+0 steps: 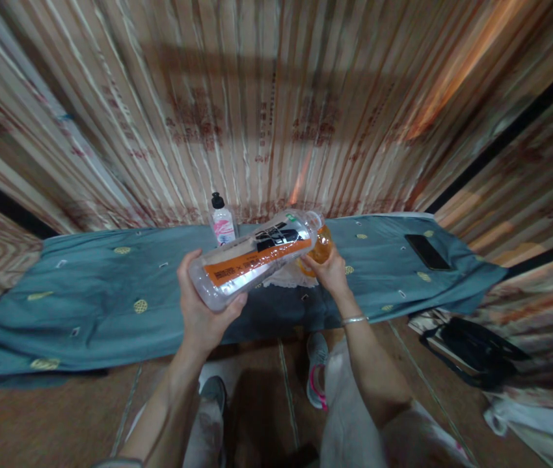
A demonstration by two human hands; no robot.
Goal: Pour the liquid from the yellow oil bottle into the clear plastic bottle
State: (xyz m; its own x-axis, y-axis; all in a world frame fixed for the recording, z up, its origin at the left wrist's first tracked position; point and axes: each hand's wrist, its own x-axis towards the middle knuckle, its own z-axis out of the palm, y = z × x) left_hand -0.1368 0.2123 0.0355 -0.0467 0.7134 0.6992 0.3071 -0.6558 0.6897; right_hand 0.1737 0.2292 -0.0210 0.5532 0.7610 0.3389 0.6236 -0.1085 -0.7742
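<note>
Tilting clear bottle [257, 259] in left hand [203, 312], mouth beside right hand [328, 270]

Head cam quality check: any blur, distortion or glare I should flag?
Head view: strong fisheye bends the striped wall and the edges of the blue cloth; the wall is motion-smeared, with orange glare at upper right; the clear bottle and both hands, left and right, are fairly sharp; floor dim.
</note>
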